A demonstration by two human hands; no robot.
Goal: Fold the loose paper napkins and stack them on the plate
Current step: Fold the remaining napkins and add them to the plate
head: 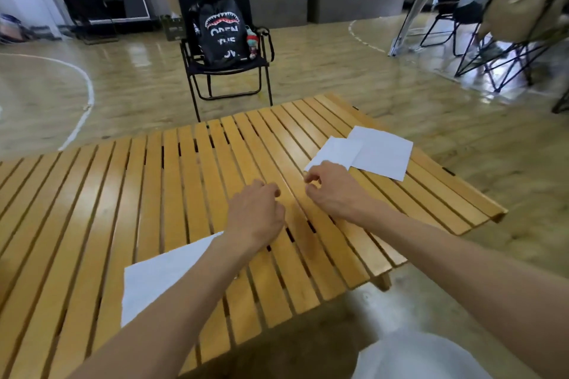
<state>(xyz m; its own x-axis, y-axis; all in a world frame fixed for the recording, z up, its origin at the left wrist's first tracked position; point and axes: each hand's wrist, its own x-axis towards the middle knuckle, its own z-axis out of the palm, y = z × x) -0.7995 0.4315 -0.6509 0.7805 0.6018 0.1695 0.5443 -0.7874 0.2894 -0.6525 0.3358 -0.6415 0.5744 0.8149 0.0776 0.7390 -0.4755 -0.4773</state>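
Slatted wooden tabletop [107, 209], honey-coloured, gaps between the slats, set low on a glossy wood floor [308, 71] marked with white court lines. Grey counter along the back wall. Beyond the far edge, a black folding chair [228, 71] facing the tabletop; on its seat a black backpack [220, 32] printed with a shark mouth and white letters, a small red-and-teal charm hanging at its side. Far right: more folding chairs, and a person in light clothing, blurred.

No plate in view.

Napkins: three white sheets. Two lie near the right edge toward the far right corner, flat, overlapping — a smaller napkin [335, 152] on top of the left part of a larger napkin [385, 152]. A third napkin [160, 280] lies near the near edge on the left side, partly under the left forearm. All look plain, thin, unfolded or only lightly creased; hard to tell.

Left hand [255, 215]: over the middle of the tabletop, fingers curled loosely, holding nothing. Right hand [334, 191]: just beside it, fingers loosely curled, thumb and forefinger close, nothing between them; knuckles near the corner of the smaller napkin, contact unclear.
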